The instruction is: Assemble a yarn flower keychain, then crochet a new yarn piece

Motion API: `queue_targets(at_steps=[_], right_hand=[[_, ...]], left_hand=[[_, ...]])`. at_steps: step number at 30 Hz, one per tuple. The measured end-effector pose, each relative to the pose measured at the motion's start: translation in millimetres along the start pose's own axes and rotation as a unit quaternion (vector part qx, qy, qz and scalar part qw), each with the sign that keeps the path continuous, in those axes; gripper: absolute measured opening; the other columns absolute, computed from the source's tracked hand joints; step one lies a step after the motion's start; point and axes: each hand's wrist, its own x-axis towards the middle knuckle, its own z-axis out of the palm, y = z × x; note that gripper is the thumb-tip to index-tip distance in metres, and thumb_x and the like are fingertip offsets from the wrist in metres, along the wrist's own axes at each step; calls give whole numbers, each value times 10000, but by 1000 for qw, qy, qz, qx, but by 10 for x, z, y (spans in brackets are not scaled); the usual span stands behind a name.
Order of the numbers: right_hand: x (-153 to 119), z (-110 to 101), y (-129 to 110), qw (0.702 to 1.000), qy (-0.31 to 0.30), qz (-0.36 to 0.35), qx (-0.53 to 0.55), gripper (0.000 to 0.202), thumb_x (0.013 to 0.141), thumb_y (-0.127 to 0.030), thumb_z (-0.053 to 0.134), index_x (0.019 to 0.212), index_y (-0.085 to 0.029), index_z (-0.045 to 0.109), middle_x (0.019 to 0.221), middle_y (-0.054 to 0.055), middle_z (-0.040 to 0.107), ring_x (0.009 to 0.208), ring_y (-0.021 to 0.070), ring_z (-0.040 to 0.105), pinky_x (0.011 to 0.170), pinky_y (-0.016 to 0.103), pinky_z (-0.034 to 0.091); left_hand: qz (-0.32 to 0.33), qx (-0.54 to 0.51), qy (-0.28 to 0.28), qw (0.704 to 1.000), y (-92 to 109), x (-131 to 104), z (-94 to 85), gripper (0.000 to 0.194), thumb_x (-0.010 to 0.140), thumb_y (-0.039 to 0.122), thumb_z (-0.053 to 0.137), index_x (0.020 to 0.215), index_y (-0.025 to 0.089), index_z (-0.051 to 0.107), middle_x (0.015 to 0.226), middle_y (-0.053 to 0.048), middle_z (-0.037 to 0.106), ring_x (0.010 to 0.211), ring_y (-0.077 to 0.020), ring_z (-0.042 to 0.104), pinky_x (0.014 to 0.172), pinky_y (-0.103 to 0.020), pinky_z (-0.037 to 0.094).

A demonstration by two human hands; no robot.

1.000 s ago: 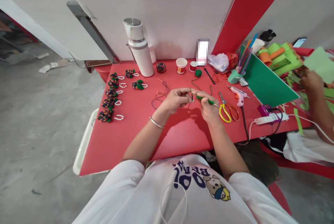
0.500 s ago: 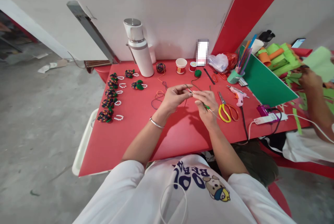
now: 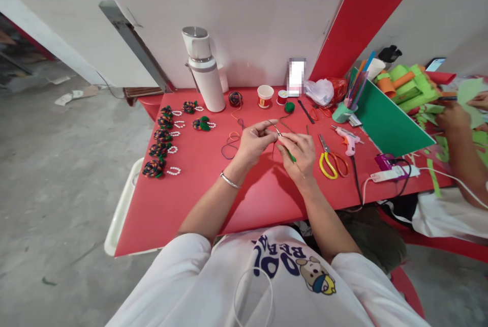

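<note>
My right hand [image 3: 299, 151] grips a crochet hook [image 3: 291, 155] with a green handle, its metal tip pointing at my other hand. My left hand [image 3: 256, 141] pinches dark yarn at the hook's tip; the small piece between the fingers is mostly hidden. Both hands nearly touch above the red table [image 3: 183, 205]. Beyond them lie a green yarn ball [image 3: 290, 107] and a multicoloured yarn ball [image 3: 235, 98] with a loose strand. Several knotted yarn pieces [image 3: 154, 168] with white bead loops [image 3: 174, 171] lie at the left.
A white thermos [image 3: 207, 83], a paper cup [image 3: 265, 96] and a lit phone [image 3: 296, 77] stand at the back. Yellow-handled scissors [image 3: 328, 164], a pink glue gun [image 3: 349, 141] and a power strip [image 3: 394, 172] lie right. Another person's hand [image 3: 453, 117] is beyond a green board [image 3: 389, 118].
My right hand has turned and drawn slightly left, and the hook's green handle now points more steeply down. At the far right, the other person's hands and light green paper have moved.
</note>
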Motion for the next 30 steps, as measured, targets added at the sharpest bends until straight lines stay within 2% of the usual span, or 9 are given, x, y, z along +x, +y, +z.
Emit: queue_targets(at_steps=[4, 8, 11, 17, 21, 23, 25, 27, 30], right_hand=[[-27, 31, 17, 999, 42, -31, 5, 197, 1001, -285, 696, 1152, -362, 798, 1122, 33, 832, 989, 224, 715, 911, 440, 569], [26, -71, 91, 998, -2, -14, 66, 198, 997, -313, 702, 1156, -370, 804, 1094, 16, 840, 960, 229, 726, 893, 458, 589], [117, -206, 172, 990, -44, -6, 133, 226, 979, -289, 728, 1172, -376, 806, 1055, -4, 845, 952, 223, 719, 884, 448, 593], [254, -462, 289, 980, -121, 16, 156, 149, 951, -302, 758, 1065, -360, 836, 1002, -9, 848, 964, 229, 717, 909, 475, 592], [232, -476, 354, 964, -147, 73, 211, 121, 971, -381, 728, 1019, -358, 837, 954, 1, 831, 974, 237, 720, 930, 491, 599], [189, -404, 356, 953, -135, 98, 254, 155, 984, -433, 706, 999, -346, 834, 927, 7, 823, 949, 234, 725, 912, 478, 608], [138, -297, 316, 953, -94, 115, 266, 192, 993, -466, 689, 1003, -331, 826, 935, 13, 820, 935, 227, 732, 892, 457, 616], [90, -188, 240, 970, -47, 118, 209, 186, 1006, -440, 679, 1034, -321, 819, 985, 21, 825, 959, 222, 736, 903, 444, 613], [36, -67, 111, 995, 0, 59, 74, 137, 1002, -362, 699, 1063, -323, 816, 1031, 32, 838, 968, 225, 727, 919, 444, 592]], left_hand=[[-70, -47, -40, 996, 39, 9, -52, 483, 607, 146, 889, 1079, 126, 789, 601, 59, 590, 432, -15, 337, 452, -205, 173], [-130, -39, -78, 988, 124, 26, -131, 450, 581, 114, 886, 1023, 126, 806, 669, -2, 670, 452, -15, 353, 456, -196, 146], [-131, -15, -85, 988, 153, 42, -174, 432, 565, 111, 885, 990, 121, 812, 687, -40, 715, 472, -28, 385, 461, -197, 156], [-105, 36, -92, 990, 151, 47, -222, 394, 551, 137, 893, 939, 103, 830, 653, -46, 701, 486, -42, 421, 466, -213, 178], [-100, 54, -105, 988, 142, 44, -225, 368, 564, 149, 886, 925, 102, 830, 656, -43, 696, 490, -48, 438, 469, -219, 194], [-92, 47, -114, 988, 123, 41, -199, 392, 568, 155, 882, 953, 105, 828, 646, -31, 688, 486, -50, 437, 468, -223, 195], [-74, 37, -115, 990, 88, 33, -151, 442, 577, 163, 883, 1012, 109, 822, 643, -13, 682, 483, -46, 422, 469, -227, 194], [-44, 34, -96, 994, 43, 19, -86, 495, 590, 163, 883, 1077, 110, 810, 648, -1, 684, 499, -47, 427, 482, -227, 213], [-2, 32, -42, 999, -14, -5, 6, 528, 603, 149, 878, 1121, 103, 791, 639, 14, 678, 536, -55, 464, 513, -225, 259]])
